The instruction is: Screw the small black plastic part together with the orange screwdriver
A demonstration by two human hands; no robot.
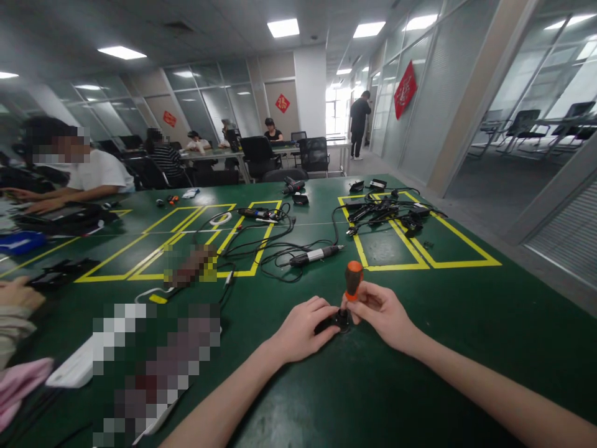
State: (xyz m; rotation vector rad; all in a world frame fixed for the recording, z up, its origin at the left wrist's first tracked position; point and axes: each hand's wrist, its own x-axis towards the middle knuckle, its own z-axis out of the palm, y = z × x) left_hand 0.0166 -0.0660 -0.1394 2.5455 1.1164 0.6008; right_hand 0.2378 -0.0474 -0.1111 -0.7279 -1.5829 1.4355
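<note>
My right hand (385, 311) is closed round an orange and black screwdriver (354, 281), held upright with its handle at the top. Its lower end meets a small black part (342, 320) on the green table (298, 398). From the left side, my left hand (305, 330) grips that black part, pressing it to the tabletop with fingers and thumb. Most of the part is hidden under my fingers, so its kind cannot be made out. The screwdriver's tip is hidden too.
Beyond my hands lies a corded electric screwdriver (317, 255) amid looping black cables. Yellow tape outlines (396, 267) mark the table, with a heap of black cabled parts (382, 211) at the right. A power drill (293, 185) lies at the far edge. Co-workers sit at the left.
</note>
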